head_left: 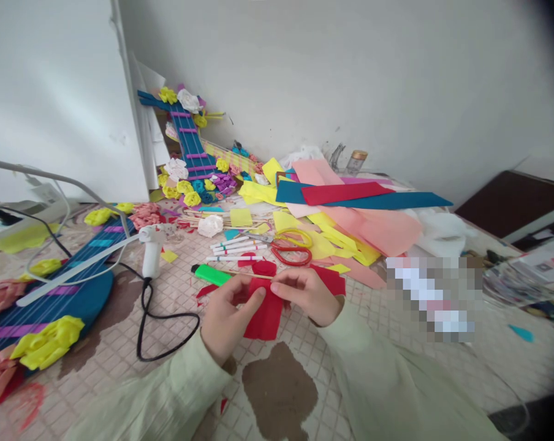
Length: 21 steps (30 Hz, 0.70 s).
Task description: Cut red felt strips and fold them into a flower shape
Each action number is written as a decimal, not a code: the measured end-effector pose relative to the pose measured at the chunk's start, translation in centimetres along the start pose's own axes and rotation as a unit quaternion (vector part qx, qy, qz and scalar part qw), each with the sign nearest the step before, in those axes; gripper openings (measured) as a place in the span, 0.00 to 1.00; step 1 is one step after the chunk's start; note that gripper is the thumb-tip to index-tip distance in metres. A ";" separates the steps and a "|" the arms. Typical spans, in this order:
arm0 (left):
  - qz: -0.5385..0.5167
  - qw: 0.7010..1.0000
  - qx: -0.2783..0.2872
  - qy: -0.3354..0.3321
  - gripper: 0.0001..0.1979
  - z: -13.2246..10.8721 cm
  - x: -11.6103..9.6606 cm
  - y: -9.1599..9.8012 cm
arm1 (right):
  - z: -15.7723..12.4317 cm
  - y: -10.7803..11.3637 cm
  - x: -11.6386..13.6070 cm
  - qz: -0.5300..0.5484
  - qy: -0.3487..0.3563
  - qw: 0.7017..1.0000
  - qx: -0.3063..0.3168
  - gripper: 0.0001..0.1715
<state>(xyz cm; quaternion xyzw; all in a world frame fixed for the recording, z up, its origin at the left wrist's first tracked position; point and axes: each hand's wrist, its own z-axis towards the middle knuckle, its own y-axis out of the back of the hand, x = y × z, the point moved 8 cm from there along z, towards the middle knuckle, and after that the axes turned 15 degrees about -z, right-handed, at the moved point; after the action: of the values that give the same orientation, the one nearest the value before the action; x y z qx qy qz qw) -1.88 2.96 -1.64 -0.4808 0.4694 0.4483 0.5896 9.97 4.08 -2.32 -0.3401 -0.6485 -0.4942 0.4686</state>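
Note:
My left hand (226, 318) and my right hand (307, 294) both pinch a piece of red crepe paper (264, 315) low over the table, at the centre of the head view. The paper hangs down between them and is gathered at its top around a thin wooden stick (244, 273) that runs off to the left. A small red paper roll (263, 267) lies just behind my fingers. Both hands have their fingers closed on the paper. Pale green sleeves cover my forearms.
A white glue gun (151, 248) with a black cable (166, 331) stands to the left. A green lighter (211, 275), markers (238, 246) and red-and-yellow scissors (292, 248) lie behind my hands. Coloured paper sheets (364, 211) pile at the back right. Blue boards with paper flowers (51, 306) lie left.

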 end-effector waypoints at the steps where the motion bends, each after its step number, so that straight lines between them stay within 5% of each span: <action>1: 0.000 1.000 0.004 0.000 0.07 0.0 0.1 -0.1 | 0.0 0.0 0.1 -0.003 0.003 1.000 -0.003 0.10; 9: -0.025 0.999 -0.018 -0.040 0.07 -0.3 -0.4 0.5 | 0.0 0.0 0.4 -0.008 0.012 1.000 0.000 0.08; 21: 0.038 0.989 0.036 -0.138 0.04 -0.9 -2.2 -0.1 | 0.1 0.0 0.6 -0.019 0.019 1.000 0.001 0.08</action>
<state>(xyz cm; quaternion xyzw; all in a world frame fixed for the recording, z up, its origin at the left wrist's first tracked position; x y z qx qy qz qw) -2.22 1.91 0.50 -0.3742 0.4171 0.5155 0.6483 9.78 4.18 -1.77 -0.3179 -0.6465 -0.5089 0.4712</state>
